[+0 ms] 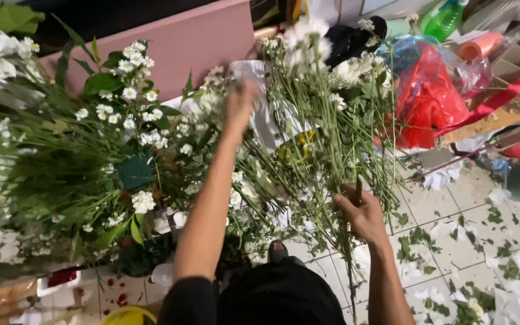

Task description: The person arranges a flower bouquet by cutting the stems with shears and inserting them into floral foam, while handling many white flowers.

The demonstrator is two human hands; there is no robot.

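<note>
My right hand (362, 212) grips the stems of a bunch of white daisy-like flowers (326, 90), whose heads fan out up and away from me. My left hand (239, 105) is stretched forward and blurred, reaching among the flower heads near white wrapping paper (260, 114); whether it holds a stem I cannot tell. To the left stands a large arrangement of white flowers and green leaves (91, 156) stuck in dark green foam (133, 171).
A pink board (194, 42) stands behind the arrangement. Red plastic bags (428, 96) and a green spray bottle (446, 18) lie at the upper right. Cut leaves and paper scraps litter the white tiled floor (482, 241). A yellow bowl rim (130, 315) shows at the bottom.
</note>
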